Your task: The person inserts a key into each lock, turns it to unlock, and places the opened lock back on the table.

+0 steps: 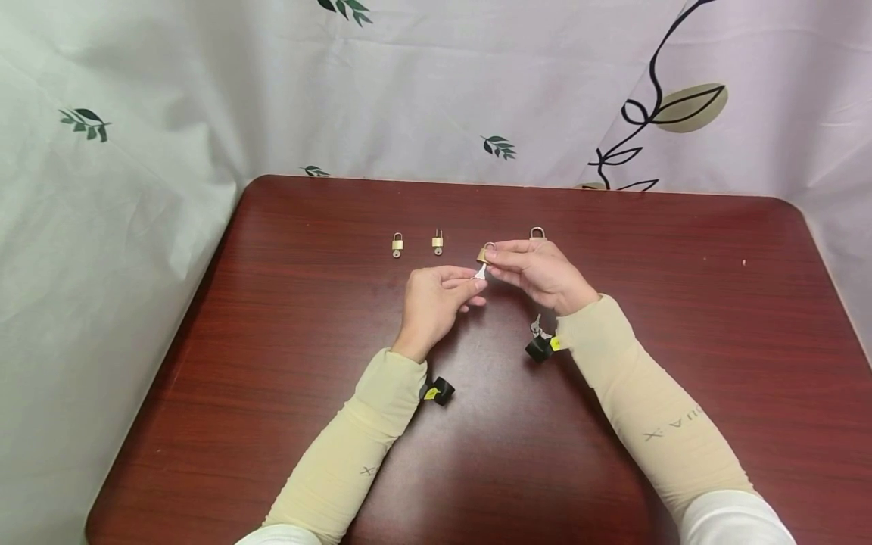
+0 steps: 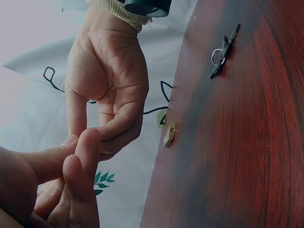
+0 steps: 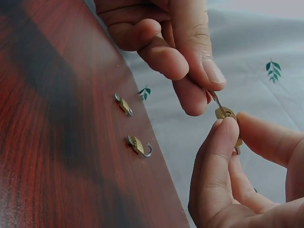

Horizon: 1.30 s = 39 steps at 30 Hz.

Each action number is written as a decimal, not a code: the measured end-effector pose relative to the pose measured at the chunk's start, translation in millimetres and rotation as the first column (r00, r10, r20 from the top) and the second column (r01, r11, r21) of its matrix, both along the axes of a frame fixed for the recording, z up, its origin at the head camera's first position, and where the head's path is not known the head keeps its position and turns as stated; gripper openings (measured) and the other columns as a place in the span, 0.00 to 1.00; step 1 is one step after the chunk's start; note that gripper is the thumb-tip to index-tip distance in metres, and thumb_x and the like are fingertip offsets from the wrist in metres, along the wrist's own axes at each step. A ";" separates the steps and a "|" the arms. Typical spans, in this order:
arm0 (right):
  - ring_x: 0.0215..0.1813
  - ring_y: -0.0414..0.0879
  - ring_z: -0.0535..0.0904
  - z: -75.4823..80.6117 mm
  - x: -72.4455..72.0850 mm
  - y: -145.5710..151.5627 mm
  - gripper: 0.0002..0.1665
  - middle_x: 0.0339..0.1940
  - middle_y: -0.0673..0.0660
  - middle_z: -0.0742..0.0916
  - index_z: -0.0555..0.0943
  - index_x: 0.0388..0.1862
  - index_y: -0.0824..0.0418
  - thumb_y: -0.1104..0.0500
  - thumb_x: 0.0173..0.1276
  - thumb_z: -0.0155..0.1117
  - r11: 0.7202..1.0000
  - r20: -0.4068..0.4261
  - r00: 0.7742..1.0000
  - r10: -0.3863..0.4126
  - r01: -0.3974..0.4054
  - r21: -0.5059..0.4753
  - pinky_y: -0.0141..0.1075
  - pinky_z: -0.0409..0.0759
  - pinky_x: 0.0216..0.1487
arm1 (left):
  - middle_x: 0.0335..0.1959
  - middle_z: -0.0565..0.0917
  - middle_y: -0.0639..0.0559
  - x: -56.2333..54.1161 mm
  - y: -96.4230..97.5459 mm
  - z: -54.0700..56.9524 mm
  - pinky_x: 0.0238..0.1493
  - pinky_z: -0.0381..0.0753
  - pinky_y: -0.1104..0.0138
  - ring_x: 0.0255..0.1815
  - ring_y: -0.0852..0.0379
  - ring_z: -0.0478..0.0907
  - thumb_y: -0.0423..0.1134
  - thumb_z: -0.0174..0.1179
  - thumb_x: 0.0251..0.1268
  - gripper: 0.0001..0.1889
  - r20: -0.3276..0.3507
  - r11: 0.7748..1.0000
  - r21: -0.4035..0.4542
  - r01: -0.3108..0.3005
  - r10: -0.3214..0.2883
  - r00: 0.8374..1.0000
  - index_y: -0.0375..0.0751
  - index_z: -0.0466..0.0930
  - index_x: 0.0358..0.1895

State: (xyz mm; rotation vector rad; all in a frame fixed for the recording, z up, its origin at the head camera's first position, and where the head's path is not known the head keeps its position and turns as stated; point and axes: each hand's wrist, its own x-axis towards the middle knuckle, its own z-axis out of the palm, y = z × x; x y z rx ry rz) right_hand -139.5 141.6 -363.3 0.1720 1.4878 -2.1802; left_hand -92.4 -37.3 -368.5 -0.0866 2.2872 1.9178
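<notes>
Fingers (image 3: pixel 191 99) pinching key (image 1: pixel 481 273), other fingers (image 3: pixel 219 147) holding padlock (image 1: pixel 483 255)

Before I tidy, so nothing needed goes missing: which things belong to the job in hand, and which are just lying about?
Job: held brass padlock, held key; probably two keyed padlocks, padlock beyond right grip, ring of keys.

Lying about: tiny pale fragment, apparently unrelated.

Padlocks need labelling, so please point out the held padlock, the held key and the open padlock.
Held padlock (image 1: pixel 483 255), head view: gold body.
Held key (image 1: pixel 481 273), head view: grip end.
Open padlock (image 3: pixel 138 145), right wrist view: gold body.
</notes>
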 end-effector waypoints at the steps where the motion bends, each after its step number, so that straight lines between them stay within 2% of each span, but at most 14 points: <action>1: 0.39 0.39 0.86 -0.1 0.1 -0.2 0.15 0.35 0.52 0.90 0.87 0.33 0.60 0.73 0.73 0.57 1.000 -0.004 1.000 0.002 -0.002 0.002 0.30 0.83 0.45 | 0.33 0.88 0.36 0.0 0.0 0.2 0.37 0.84 0.47 0.28 0.51 0.89 0.35 0.71 0.61 0.12 0.000 1.000 0.000 0.000 0.000 1.000 0.31 0.87 0.46; 5: 0.37 0.38 0.86 -0.4 0.4 -1.5 0.13 0.34 0.52 0.90 0.86 0.34 0.60 0.73 0.72 0.59 1.000 -0.014 1.000 -0.001 0.002 0.025 0.29 0.84 0.43 | 0.34 0.88 0.35 0.2 0.0 1.3 0.36 0.85 0.50 0.28 0.51 0.89 0.34 0.71 0.62 0.12 0.003 1.000 0.009 0.000 0.000 1.000 0.30 0.87 0.45; 11: 0.37 0.38 0.86 -0.4 1.9 -1.5 0.11 0.35 0.51 0.90 0.85 0.35 0.61 0.72 0.71 0.60 0.999 -0.025 1.000 0.001 0.000 0.046 0.29 0.83 0.42 | 0.34 0.88 0.34 -0.8 0.8 1.1 0.32 0.86 0.63 0.30 0.48 0.89 0.31 0.70 0.62 0.10 0.052 0.997 0.077 0.029 -0.034 0.998 0.28 0.85 0.43; 15: 0.37 0.38 0.86 0.3 2.8 -0.9 0.10 0.35 0.51 0.90 0.85 0.36 0.61 0.73 0.71 0.60 0.999 -0.036 0.999 0.001 0.001 0.042 0.28 0.83 0.42 | 0.32 0.88 0.35 -1.6 1.5 -0.4 0.34 0.87 0.62 0.28 0.50 0.89 0.29 0.68 0.63 0.09 0.074 0.987 0.154 0.038 -0.050 0.996 0.25 0.83 0.42; 25: 0.35 0.38 0.86 -0.9 3.4 -1.1 0.13 0.33 0.51 0.90 0.86 0.33 0.59 0.74 0.70 0.60 0.999 -0.053 0.998 -0.013 0.015 0.039 0.28 0.83 0.40 | 0.31 0.88 0.33 -1.1 -1.1 -3.4 0.36 0.87 0.61 0.27 0.52 0.88 0.26 0.66 0.63 0.10 0.061 0.963 0.270 0.021 -0.038 0.997 0.21 0.84 0.45; 29: 0.34 0.38 0.85 -1.0 4.0 -1.4 0.14 0.33 0.51 0.90 0.87 0.32 0.59 0.74 0.70 0.60 0.999 -0.054 0.998 -0.013 0.015 0.031 0.28 0.83 0.39 | 0.32 0.88 0.33 -0.7 -1.3 -3.2 0.36 0.87 0.61 0.28 0.52 0.88 0.25 0.67 0.63 0.10 0.057 0.960 0.280 0.005 -0.022 0.998 0.21 0.83 0.45; 35: 0.36 0.38 0.85 -1.0 5.0 -0.2 0.13 0.34 0.51 0.90 0.86 0.34 0.60 0.74 0.70 0.59 1.000 -0.058 0.998 -0.017 0.019 0.024 0.28 0.83 0.41 | 0.34 0.87 0.31 -0.1 0.3 -2.5 0.37 0.87 0.62 0.29 0.53 0.88 0.22 0.67 0.60 0.13 0.086 0.956 0.293 -0.006 -0.020 0.996 0.20 0.82 0.48; 39: 0.36 0.38 0.86 -1.8 5.5 1.1 0.13 0.34 0.52 0.90 0.85 0.35 0.60 0.74 0.70 0.59 1.000 -0.060 0.998 -0.020 0.021 0.018 0.29 0.83 0.43 | 0.33 0.87 0.32 0.0 0.5 -2.3 0.38 0.87 0.61 0.31 0.48 0.89 0.22 0.67 0.60 0.13 0.084 0.964 0.268 -0.007 -0.016 0.996 0.20 0.82 0.47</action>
